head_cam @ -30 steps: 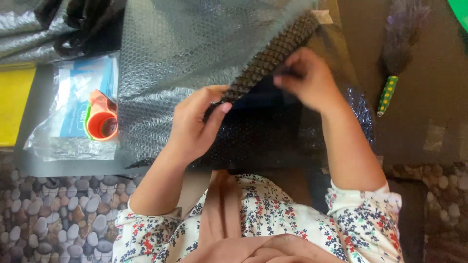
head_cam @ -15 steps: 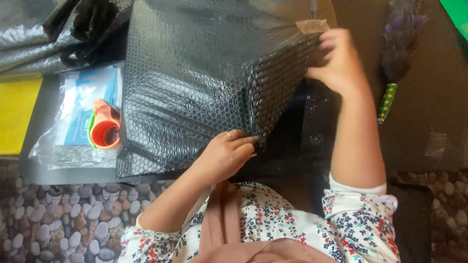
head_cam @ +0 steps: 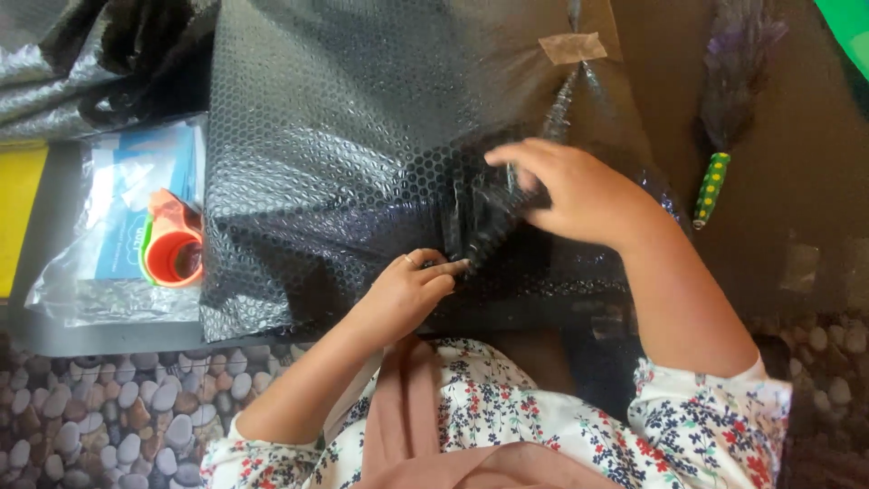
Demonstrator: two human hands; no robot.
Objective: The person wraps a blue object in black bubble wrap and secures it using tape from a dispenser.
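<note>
A large sheet of bubble wrap [head_cam: 344,154] is folded over a dark object on the table in front of me. My left hand [head_cam: 412,290] presses on the lower fold near the middle, index finger stretched along the wrap. My right hand [head_cam: 570,190] pinches a bunched edge of the wrap just above and right of the left hand. A strip of tan tape [head_cam: 572,47] sticks to the wrap at the top.
An orange tape dispenser [head_cam: 172,244] lies on a clear plastic bag with blue-and-white contents [head_cam: 118,226] at the left. A duster with a green dotted handle [head_cam: 715,186] lies at the right. More crumpled wrap [head_cam: 54,81] sits at top left. The floor has a pebble pattern [head_cam: 100,407].
My right hand has come down from the upper right corner to the middle, gathering the wrap's edge. My left hand has shifted slightly right on the lower fold.
</note>
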